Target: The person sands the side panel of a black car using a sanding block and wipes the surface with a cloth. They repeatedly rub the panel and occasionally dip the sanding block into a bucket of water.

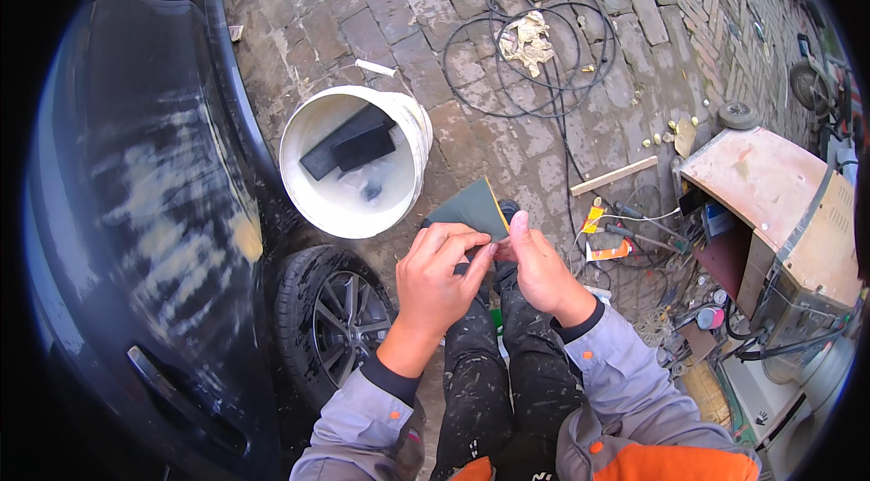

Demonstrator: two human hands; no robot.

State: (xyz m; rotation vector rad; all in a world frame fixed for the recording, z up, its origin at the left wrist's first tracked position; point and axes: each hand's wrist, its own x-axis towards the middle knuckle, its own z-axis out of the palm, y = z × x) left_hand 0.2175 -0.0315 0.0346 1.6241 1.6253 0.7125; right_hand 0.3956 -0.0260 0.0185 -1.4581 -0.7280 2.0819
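Note:
A dark grey-green sheet of sandpaper (pixel 464 207), with a yellowish edge along its right side, is held in front of my legs. My left hand (pixel 441 274) pinches its lower edge between thumb and fingers. Close beside it, my right hand (pixel 541 271) grips the lower right corner with its thumb pointing up. Some of the right fingers are hidden behind the palm. Just beyond the sheet stands a white bucket (pixel 423 150) with cloudy water and black blocks (pixel 352 142) in it. Left of me is a dark car panel (pixel 172 227) with pale, scuffed filler patches.
A car wheel (pixel 335 318) is close to my left forearm. A black hose (pixel 453 73) lies coiled on the brick paving around a crumpled beige lump (pixel 527 42). At right are a wooden strip (pixel 614 175), scattered tools, an orange packet (pixel 609 250) and a worn cabinet (pixel 770 182).

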